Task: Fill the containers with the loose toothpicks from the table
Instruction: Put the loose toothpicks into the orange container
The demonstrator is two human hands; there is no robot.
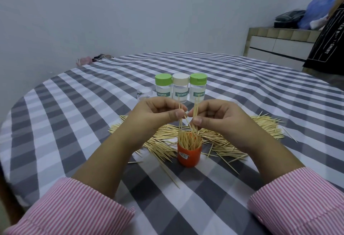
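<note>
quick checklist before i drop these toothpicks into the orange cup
1. Left hand pinches a few toothpicks: ok.
2. Right hand pinches its toothpicks: ok.
3. Both bunches point down over the orange container: ok.
4. Container upright and open: ok.
5. Room left inside: cannot tell; it already looks crowded with standing picks.
6. Next containers ready: not ok; the three capped toothpick jars behind have their lids on, and the loose pile is large.
</note>
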